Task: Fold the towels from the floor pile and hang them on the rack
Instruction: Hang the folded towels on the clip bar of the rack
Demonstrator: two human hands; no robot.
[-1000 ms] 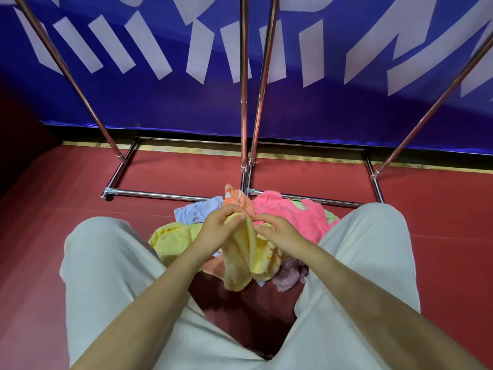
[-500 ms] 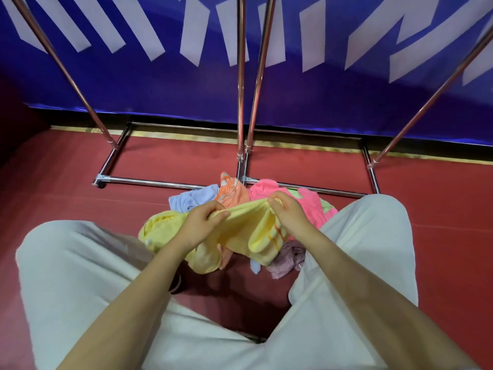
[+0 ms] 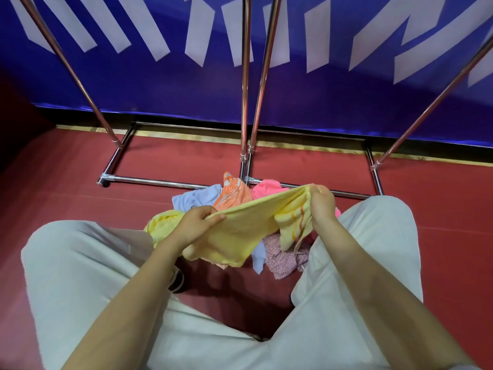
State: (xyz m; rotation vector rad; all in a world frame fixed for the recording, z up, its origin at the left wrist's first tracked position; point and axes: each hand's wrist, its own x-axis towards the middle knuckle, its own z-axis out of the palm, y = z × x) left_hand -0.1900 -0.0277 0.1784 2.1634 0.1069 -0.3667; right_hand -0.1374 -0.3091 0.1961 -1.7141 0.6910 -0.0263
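Note:
A yellow towel (image 3: 245, 225) with orange stripes at one end is stretched between my hands above the floor pile. My left hand (image 3: 196, 222) pinches its near-left edge. My right hand (image 3: 322, 206) grips its far-right corner, with the striped end hanging below. Under it lies the pile: a light blue towel (image 3: 194, 197), an orange towel (image 3: 233, 192), a pink towel (image 3: 266, 186), another yellow towel (image 3: 162, 222) and a mauve patterned cloth (image 3: 282, 259). The chrome rack (image 3: 244, 102) stands just behind the pile, its poles rising out of view.
I squat with my knees in pale trousers (image 3: 88, 263) on either side of the pile. The red floor (image 3: 53, 182) runs to a blue banner wall (image 3: 320, 97). The rack's base bars (image 3: 149, 181) lie on the floor beyond the pile.
My hands have drawn apart, spreading the bunched yellow towel out wide. My right hand has moved up and to the right, my left hand slightly left.

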